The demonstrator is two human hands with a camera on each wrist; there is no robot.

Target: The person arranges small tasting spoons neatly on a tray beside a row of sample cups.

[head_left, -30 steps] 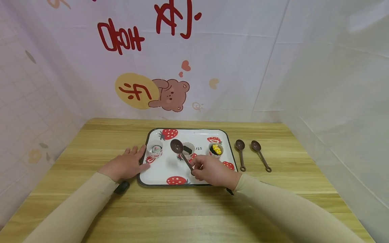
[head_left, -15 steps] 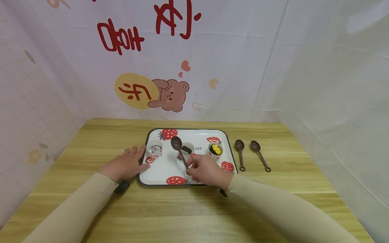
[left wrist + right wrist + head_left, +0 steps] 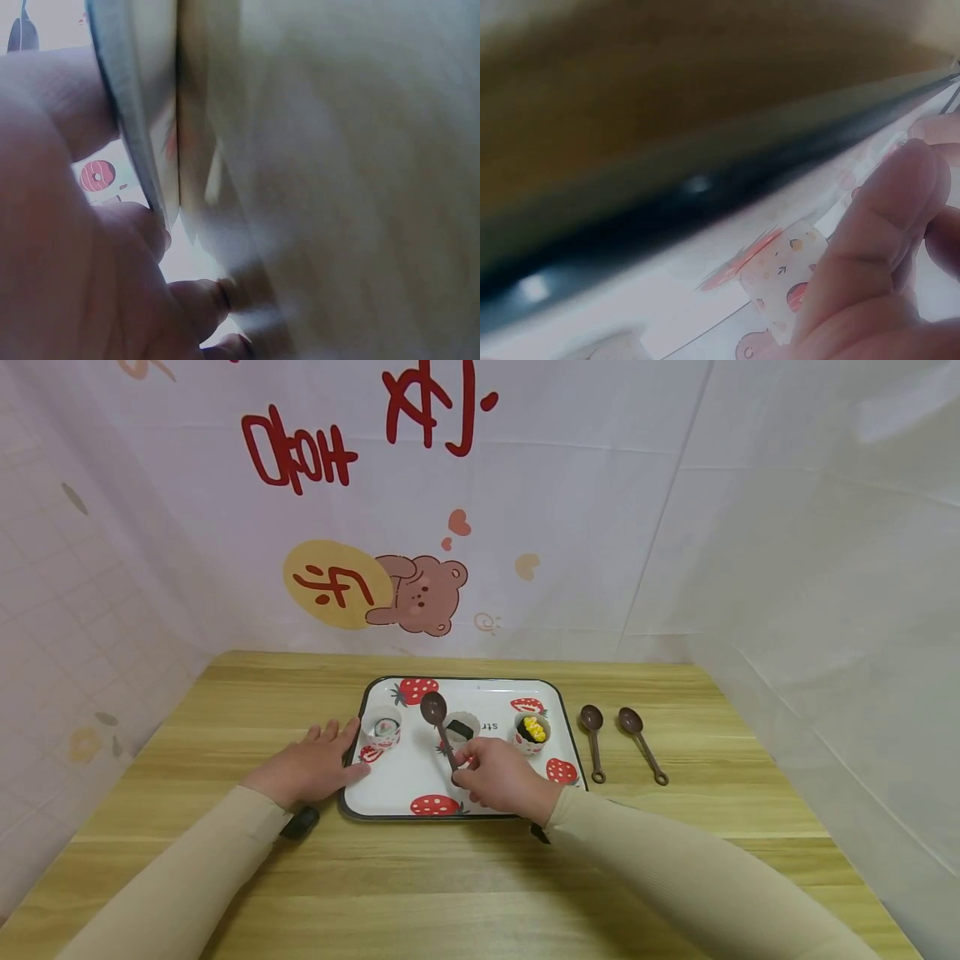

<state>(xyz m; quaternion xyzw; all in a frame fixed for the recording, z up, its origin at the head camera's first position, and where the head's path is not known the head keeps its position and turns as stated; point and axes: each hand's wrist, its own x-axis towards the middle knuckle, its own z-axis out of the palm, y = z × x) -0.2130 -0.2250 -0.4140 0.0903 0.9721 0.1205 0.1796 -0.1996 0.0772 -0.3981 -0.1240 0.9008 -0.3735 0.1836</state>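
My left hand (image 3: 318,766) rests on the left rim of a white strawberry-print tray (image 3: 491,693), fingers extended and thumb over the edge. In the left wrist view, its fingers lie along the tray rim (image 3: 124,97). My right hand (image 3: 501,774) pinches a brown spoon (image 3: 432,707) by the handle, bowl pointing away, above the tray. Just behind that hand stands a paper cup (image 3: 472,727) holding a dark-banded sushi piece (image 3: 459,732). A cup with a sushi roll (image 3: 386,727) is near my left hand. The cup (image 3: 530,746) on the right holds yellow-topped sushi (image 3: 534,728).
Two more brown spoons (image 3: 592,718) (image 3: 632,721) lie side by side on the wooden table (image 3: 420,877), right of the tray. A printed white cloth (image 3: 570,510) hangs behind the table, and pale cloth covers both sides.
My right hand has moved slightly left and away from me with the spoon, whose bowl now sits a little farther back. The left hand has stayed on the tray rim.
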